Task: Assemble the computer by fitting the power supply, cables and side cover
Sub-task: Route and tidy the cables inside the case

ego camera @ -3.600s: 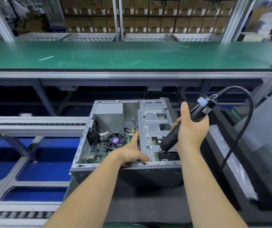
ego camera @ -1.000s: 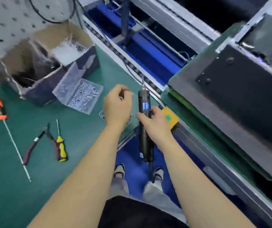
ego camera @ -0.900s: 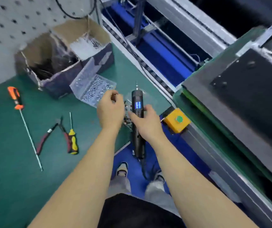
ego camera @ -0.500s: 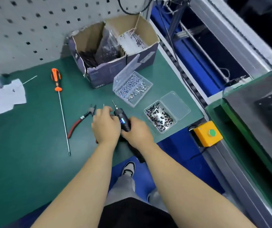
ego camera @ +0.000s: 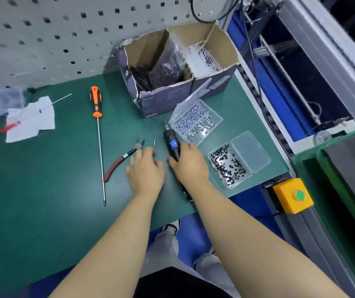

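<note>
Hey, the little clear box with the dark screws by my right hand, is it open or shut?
Open. The box's lid is flipped back flat on the mat, and the dark screws lie uncovered in the tray.

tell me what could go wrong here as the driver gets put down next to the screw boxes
1. The electric screwdriver under the right hand lies close to the open box of silver screws; a nudge could spill them.
2. The left hand rests by the cutters, whose open tips could nick fingers.
</note>
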Demonstrator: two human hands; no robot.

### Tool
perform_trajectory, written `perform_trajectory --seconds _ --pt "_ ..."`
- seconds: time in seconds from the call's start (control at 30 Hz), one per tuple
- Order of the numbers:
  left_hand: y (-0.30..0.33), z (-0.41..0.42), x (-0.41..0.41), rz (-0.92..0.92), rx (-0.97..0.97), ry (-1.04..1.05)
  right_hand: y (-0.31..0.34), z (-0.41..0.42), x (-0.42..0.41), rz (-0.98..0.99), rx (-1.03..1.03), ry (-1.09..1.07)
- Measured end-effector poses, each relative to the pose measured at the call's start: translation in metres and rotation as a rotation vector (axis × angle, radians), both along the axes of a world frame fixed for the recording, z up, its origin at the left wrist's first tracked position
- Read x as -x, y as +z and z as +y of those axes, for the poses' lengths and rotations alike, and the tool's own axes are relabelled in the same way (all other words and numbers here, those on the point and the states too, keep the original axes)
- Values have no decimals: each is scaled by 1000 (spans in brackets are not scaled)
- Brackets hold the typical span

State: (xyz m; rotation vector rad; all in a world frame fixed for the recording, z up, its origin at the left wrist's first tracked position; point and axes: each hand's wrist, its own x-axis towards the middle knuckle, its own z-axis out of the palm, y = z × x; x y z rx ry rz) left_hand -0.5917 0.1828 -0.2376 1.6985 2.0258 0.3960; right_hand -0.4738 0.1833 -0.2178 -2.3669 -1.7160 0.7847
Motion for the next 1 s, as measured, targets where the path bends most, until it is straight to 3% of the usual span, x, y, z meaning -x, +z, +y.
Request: perform_trajectory --seconds 0.23,0.33,0.47,0.63,0.83,0.93,1.0 --pt "-1 5 -3 123 62 -46 -1 -15 -13 121 14 12" --pt "0 1 -2 164 6 -7 4 -25 -15 81 -63 32" --pt "0 -2 7 135 70 185 11 -34 -7 14 -215 51" --pt "5 8 17 90 221 198 11 -26 13 33 -97 143" --pt "18 22 19 -47 192 343 12 -22 16 62 -74 150" --pt "28 22 18 -130 79 411 16 -15 23 323 -85 142" --pt "44 24 13 -380 -87 519 25 -10 32 622 -19 69"
